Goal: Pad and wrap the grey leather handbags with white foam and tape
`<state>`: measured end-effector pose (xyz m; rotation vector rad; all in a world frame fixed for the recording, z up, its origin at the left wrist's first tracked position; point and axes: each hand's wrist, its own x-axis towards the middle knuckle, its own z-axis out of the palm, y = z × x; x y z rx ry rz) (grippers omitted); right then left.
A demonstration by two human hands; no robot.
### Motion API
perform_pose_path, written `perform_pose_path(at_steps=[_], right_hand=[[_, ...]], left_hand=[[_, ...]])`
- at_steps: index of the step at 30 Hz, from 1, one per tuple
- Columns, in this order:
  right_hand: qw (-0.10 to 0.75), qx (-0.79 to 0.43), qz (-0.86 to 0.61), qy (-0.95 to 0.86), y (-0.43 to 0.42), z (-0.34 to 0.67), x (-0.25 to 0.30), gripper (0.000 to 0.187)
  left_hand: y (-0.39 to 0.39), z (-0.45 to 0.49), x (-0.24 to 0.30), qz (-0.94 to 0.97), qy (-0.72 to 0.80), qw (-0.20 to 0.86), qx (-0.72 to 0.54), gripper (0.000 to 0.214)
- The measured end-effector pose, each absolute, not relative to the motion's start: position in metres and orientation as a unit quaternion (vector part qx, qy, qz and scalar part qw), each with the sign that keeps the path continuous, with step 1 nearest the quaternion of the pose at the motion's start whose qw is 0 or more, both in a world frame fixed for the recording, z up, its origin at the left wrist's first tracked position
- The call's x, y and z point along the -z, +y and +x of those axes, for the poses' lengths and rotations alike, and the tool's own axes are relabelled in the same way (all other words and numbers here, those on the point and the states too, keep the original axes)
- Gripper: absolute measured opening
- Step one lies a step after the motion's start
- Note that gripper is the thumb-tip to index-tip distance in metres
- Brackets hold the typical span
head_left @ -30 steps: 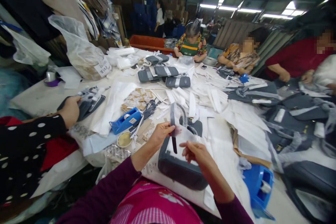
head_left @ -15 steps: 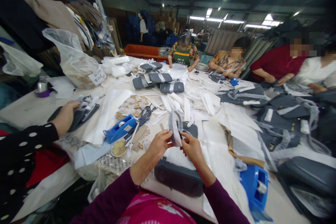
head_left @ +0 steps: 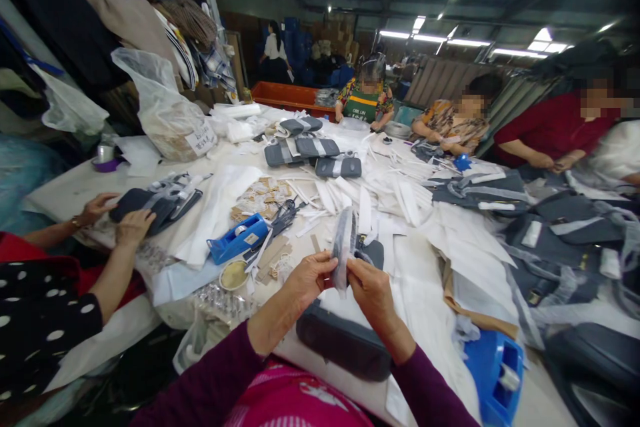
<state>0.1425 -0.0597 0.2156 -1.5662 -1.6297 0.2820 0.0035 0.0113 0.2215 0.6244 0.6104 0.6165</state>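
A dark grey bag (head_left: 343, 341) lies on the table right in front of me, with white sheet material over part of it. Its looped handle (head_left: 344, 237), covered in translucent wrapping film, stands up between my hands. My left hand (head_left: 313, 275) pinches the handle from the left side. On the other side, the fingers of my right hand (head_left: 371, 288) are closed on the same handle, close to the left fingertips. Behind it, a dark flap with a small metal fitting (head_left: 370, 250) is partly covered.
Blue tape dispensers stand at left (head_left: 239, 237) and at right (head_left: 495, 373). A small round dish (head_left: 233, 275) sits near the left one. White strips (head_left: 400, 200) and wrapped bags (head_left: 555, 240) cover much of the table. A co-worker's hands (head_left: 133, 227) touch another bag at left.
My view has turned slightly left. My right fingers have shifted and closed in on the wrapped handle, nearer my left hand. The left co-worker's second hand has come into view beside their bag.
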Motion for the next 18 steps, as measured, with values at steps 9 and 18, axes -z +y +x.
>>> perform_pose_path(at_steps=[9, 18], right_hand=[[0.513, -0.226, -0.709, -0.427, -0.075, 0.131, -0.217, 0.026], [0.572, -0.225, -0.669, -0.417, -0.064, 0.133, -0.203, 0.028]], left_hand=[[-0.008, 0.025, -0.203, 0.435, 0.337, 0.718, -0.426, 0.030], [-0.011, 0.027, -0.202, 0.537, 0.369, 0.647, -0.395, 0.033]])
